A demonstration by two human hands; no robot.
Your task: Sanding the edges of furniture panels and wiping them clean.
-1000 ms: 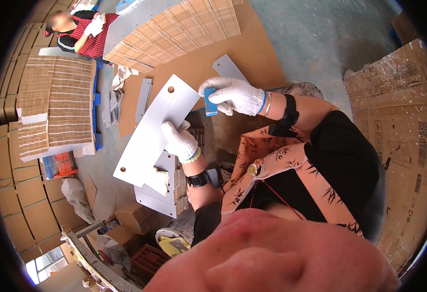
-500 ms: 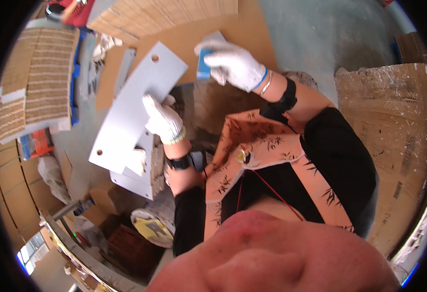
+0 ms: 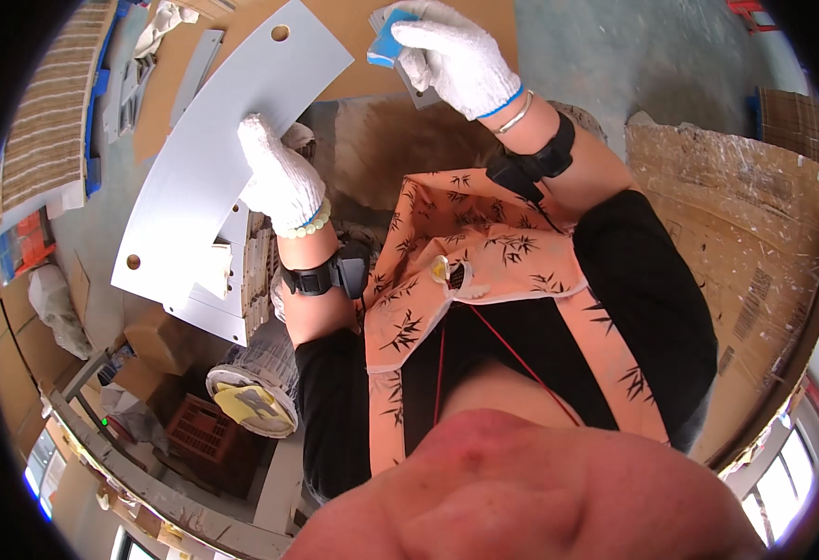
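View: looking straight down from a person's head at their own two gloved hands, arms and orange patterned shirt.
Left hand (image 3: 283, 182): in a white knit glove, left of centre in the upper half; fingers curled over the right edge of a long white panel, grasping it.
White panel (image 3: 213, 159): a flat, pale board running from the upper centre of the frame down to the middle left, with a round hole near each end; it lies over a stack of similar white panels (image 3: 218, 299) just below it.
Right hand (image 3: 456, 56): also in a white glove, at the top centre; fingers clenched around a small blue block (image 3: 389, 42), which sits at the top edge, just right of the panel's upper end.
Grey strip (image 3: 419, 91): a thin flat piece showing under the right hand; whether the hand holds it cannot be told.
Surroundings: brown cardboard sheet (image 3: 400, 42) under the work at the top; a round wire fan (image 3: 251, 392) at the lower left; flattened cardboard (image 3: 755, 243) on the right.
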